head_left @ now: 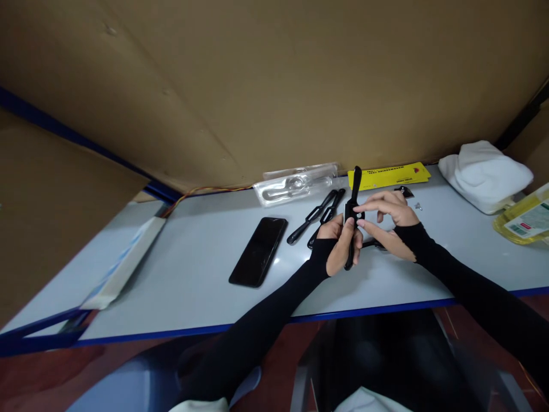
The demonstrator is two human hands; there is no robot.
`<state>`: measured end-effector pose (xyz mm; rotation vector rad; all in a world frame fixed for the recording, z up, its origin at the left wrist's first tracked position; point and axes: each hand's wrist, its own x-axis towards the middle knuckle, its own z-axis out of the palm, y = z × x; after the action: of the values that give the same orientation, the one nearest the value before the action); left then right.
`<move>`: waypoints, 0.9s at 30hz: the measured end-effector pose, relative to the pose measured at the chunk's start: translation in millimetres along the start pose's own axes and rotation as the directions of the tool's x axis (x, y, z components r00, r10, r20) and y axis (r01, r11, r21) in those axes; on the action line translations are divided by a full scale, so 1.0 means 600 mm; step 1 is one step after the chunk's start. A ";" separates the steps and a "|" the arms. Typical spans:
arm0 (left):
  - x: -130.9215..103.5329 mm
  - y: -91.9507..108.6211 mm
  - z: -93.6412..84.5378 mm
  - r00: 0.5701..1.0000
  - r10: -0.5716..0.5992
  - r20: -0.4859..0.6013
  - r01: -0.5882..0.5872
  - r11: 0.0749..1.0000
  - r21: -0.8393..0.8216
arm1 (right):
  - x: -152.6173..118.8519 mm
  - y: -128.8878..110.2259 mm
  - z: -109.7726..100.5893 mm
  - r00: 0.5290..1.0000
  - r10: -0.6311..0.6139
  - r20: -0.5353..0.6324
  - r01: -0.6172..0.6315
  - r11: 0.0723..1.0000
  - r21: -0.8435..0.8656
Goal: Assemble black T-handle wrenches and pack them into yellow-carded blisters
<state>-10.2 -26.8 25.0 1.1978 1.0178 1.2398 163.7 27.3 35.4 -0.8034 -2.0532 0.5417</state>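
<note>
A black spokeshave [357, 182] stands nearly upright over the table in my left hand [338, 246], whose fingers and thumb wrap round its middle. My right hand [388, 214] reaches in from the right, with thumb and index finger pinched around a small silver screw [359, 216] on the spokeshave's body. Left of my hands, two more black spokeshave bodies [312, 217] lie side by side, one partly covered by my left hand. Another black handle [374, 244] shows beneath my right hand. Behind that hand lie a dark blade piece [404, 191] and small silver screws [418, 206].
A black phone [258, 252] lies left of my hands. Clear plastic packaging [295, 183] and yellow cards [390, 176] are along the back wall. At right are a white cloth bundle [484, 174] and a yellow liquid bottle [525, 217]. A blue edge [343, 315] borders the table's front.
</note>
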 end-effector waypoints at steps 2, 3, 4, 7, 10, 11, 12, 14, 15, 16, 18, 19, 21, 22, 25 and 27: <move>0.001 -0.001 -0.001 1.000 0.000 -0.007 -0.001 1.000 -0.019 | 0.000 -0.001 0.000 0.999 -0.037 0.013 0.037 0.999 -0.012; 0.000 -0.002 -0.001 1.000 -0.002 -0.009 0.002 1.000 -0.020 | 0.000 -0.002 0.000 0.999 -0.036 -0.007 0.036 0.999 -0.003; 0.000 -0.002 -0.002 1.000 -0.005 -0.009 0.005 1.000 -0.012 | 0.000 -0.002 0.000 0.999 -0.020 -0.036 0.021 1.000 0.012; -0.002 0.000 -0.001 1.000 0.009 -0.011 -0.009 1.000 0.017 | 0.001 -0.002 0.001 0.998 0.028 -0.064 -0.025 0.999 0.037; -0.004 0.001 0.000 1.000 0.015 -0.009 -0.015 1.000 0.014 | 0.003 -0.002 0.001 0.998 0.004 -0.067 -0.002 1.000 0.024; -0.004 0.000 0.001 1.000 0.010 -0.008 -0.010 1.000 0.010 | 0.003 -0.002 0.001 0.997 -0.006 -0.075 0.008 1.000 0.025; -0.003 -0.001 0.001 1.000 0.007 -0.008 -0.007 1.000 0.007 | 0.003 -0.002 0.000 0.996 -0.006 -0.089 0.008 0.999 0.031; -0.003 -0.003 0.000 1.000 0.010 -0.012 -0.010 1.000 0.010 | 0.002 -0.004 0.001 0.997 0.012 -0.079 -0.009 0.999 0.032; -0.003 -0.005 -0.001 1.000 0.016 -0.012 -0.015 1.000 0.013 | 0.002 -0.005 0.002 0.998 0.023 -0.062 -0.021 0.999 0.024; -0.003 -0.006 -0.001 1.000 0.020 -0.009 -0.020 1.000 0.018 | 0.001 -0.005 0.003 0.999 0.033 -0.039 -0.032 0.999 0.015; -0.003 -0.007 -0.002 1.000 0.020 -0.002 -0.020 0.999 0.026 | 0.000 -0.004 0.004 0.998 0.049 -0.026 -0.048 0.999 0.008; -0.004 -0.007 -0.002 1.000 0.017 -0.001 -0.017 1.000 0.024 | 0.000 -0.003 0.004 0.998 0.056 -0.035 -0.056 0.998 0.009; -0.004 -0.006 -0.001 1.000 0.005 -0.006 -0.005 1.000 0.014 | -0.001 0.000 0.004 0.994 0.077 -0.078 -0.076 0.997 0.020; -0.003 -0.006 0.000 1.000 0.000 -0.008 0.000 1.000 0.008 | -0.001 0.000 0.004 0.991 0.091 -0.096 -0.088 0.996 0.032; -0.002 -0.008 -0.001 1.000 0.000 -0.016 0.000 1.000 -0.003 | 0.000 -0.001 0.003 0.990 0.100 -0.100 -0.095 0.994 0.053; -0.002 -0.011 -0.002 1.000 0.001 -0.019 -0.001 1.000 0.013 | 0.000 -0.003 0.002 0.994 0.075 -0.076 -0.072 0.997 0.042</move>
<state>-10.6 -27.6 18.3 1.1981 1.0407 1.2494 161.8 26.0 36.2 -0.8670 -1.9423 0.5806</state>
